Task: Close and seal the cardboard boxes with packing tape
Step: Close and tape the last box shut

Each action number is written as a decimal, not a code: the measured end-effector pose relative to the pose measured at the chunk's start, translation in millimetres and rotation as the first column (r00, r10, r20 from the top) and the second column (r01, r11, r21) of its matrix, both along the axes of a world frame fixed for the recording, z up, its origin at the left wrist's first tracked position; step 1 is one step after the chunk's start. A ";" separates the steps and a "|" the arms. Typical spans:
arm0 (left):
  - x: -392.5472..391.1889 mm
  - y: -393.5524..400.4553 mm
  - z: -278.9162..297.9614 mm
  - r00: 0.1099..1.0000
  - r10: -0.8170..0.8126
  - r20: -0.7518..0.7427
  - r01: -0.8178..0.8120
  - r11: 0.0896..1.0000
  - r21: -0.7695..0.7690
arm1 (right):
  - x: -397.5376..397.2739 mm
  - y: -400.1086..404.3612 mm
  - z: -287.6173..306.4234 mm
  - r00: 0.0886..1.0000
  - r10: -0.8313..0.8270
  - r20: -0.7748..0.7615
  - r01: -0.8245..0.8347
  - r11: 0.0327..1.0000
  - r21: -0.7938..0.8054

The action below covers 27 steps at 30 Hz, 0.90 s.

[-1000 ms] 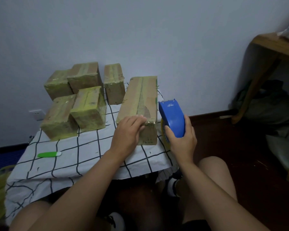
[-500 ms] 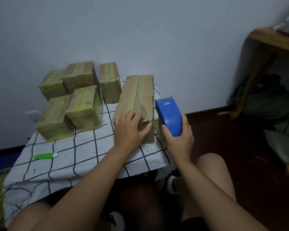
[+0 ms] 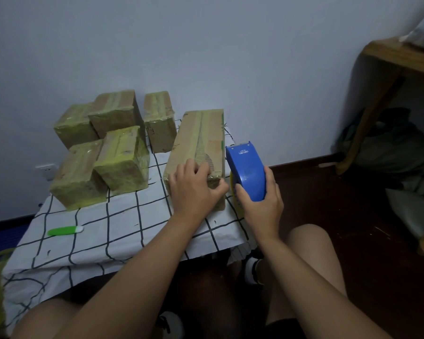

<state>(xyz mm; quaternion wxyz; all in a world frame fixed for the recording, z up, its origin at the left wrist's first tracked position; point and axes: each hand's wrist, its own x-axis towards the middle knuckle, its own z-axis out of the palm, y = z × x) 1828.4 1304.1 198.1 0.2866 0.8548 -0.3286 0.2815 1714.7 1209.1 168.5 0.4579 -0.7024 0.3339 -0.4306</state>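
Nearest the camera, 2 bare knees flank a low table [image 3: 123,243] under a white cloth with a black grid. The left hand [image 3: 194,189] lies on the near end of the long cardboard box [image 3: 198,143], fingers bent over its top edge and thumb stretched toward 3 o'clock along the end face. Just beside the box at 3 o'clock, the right hand [image 3: 260,204] is wrapped around a blue tape dispenser [image 3: 246,170], which stands upright with a roll of yellowish tape showing at its lower left; whether it touches the box cannot be told. At 9 o'clock on the cloth lies a green utility knife [image 3: 64,231], well apart. Toward 11 o'clock, 5 smaller taped boxes [image 3: 123,160] cluster near the grey wall [image 3: 206,45]. At 2 o'clock stands a wooden table [image 3: 402,59].
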 end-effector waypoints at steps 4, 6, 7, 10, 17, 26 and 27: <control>1.9 -1.9 -2.7 0.999 0.030 0.041 -0.030 1.000 0.002 | -0.6 0.8 0.3 1.000 0.004 0.003 -0.004 1.000 0.005; 0.3 -6.2 -4.2 0.998 0.041 0.050 -0.042 0.999 0.028 | -0.7 0.9 0.6 1.000 0.001 -0.006 -0.001 1.000 0.001; -1.1 -9.1 -4.2 0.997 0.049 0.053 -0.051 0.998 0.038 | -0.6 0.4 0.7 1.000 -0.004 -0.009 0.004 1.000 0.003; -1.6 -10.2 -3.8 0.997 0.050 0.067 -0.052 0.998 0.029 | -0.7 0.5 2.0 1.000 -0.006 -0.013 0.006 1.000 0.009; -4.5 -6.5 -4.7 0.994 0.024 0.110 -0.030 0.998 0.056 | -2.0 1.4 0.3 1.000 0.005 -0.011 -0.005 1.000 0.007; 17.1 23.6 2.5 0.968 -0.241 0.067 0.235 0.968 0.093 | -0.5 0.0 2.0 0.999 0.008 -0.032 -0.008 1.000 0.009; 17.3 21.0 5.8 0.970 -0.231 0.074 0.222 0.968 0.117 | -0.1 -0.1 1.7 0.999 0.006 -0.033 -0.006 1.000 0.006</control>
